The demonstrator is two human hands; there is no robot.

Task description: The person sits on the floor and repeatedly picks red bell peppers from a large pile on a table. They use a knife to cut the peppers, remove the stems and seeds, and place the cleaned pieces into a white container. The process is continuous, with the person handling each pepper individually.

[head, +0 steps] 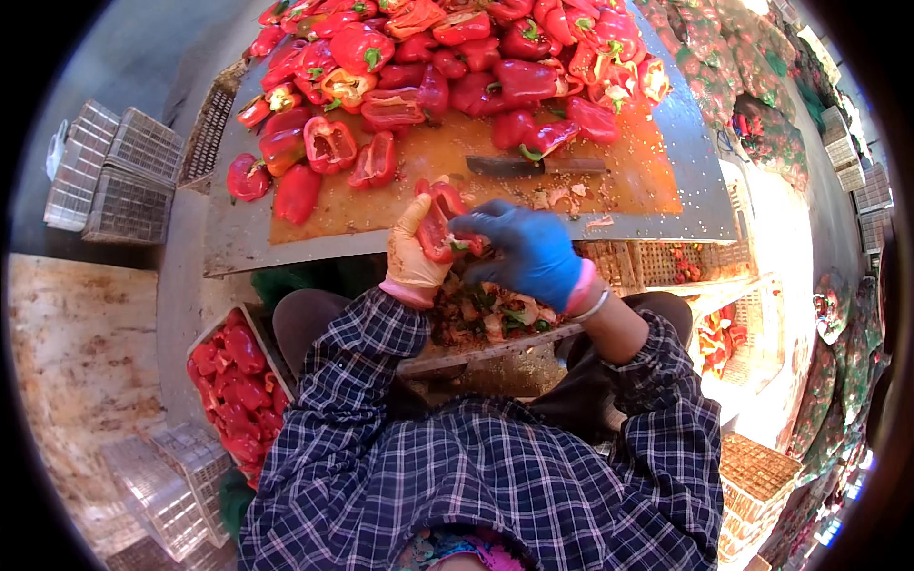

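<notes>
My left hand (415, 250), in a pale glove, grips a cut red bell pepper (439, 220) just over the table's near edge. The pepper's hollow inside and a bit of green stem face up. My right hand (532, 246), in a blue glove with a dark palm side, reaches over the pepper with bent, blurred fingers at its right side. Whether those fingers pinch anything is hidden. Beyond the hands, a knife (535, 166) with a dark blade and wooden handle lies on the orange cutting board (428, 160). Below them, a crate of trimmings (500, 314) holds pepper cores and stems.
A large heap of red peppers (457, 64) covers the far part of the metal table (696, 178). To my left stands a crate of cut peppers (239, 378). Stacked plastic crates (132, 175) stand farther left. Filled mesh sacks (742, 50) line the right side.
</notes>
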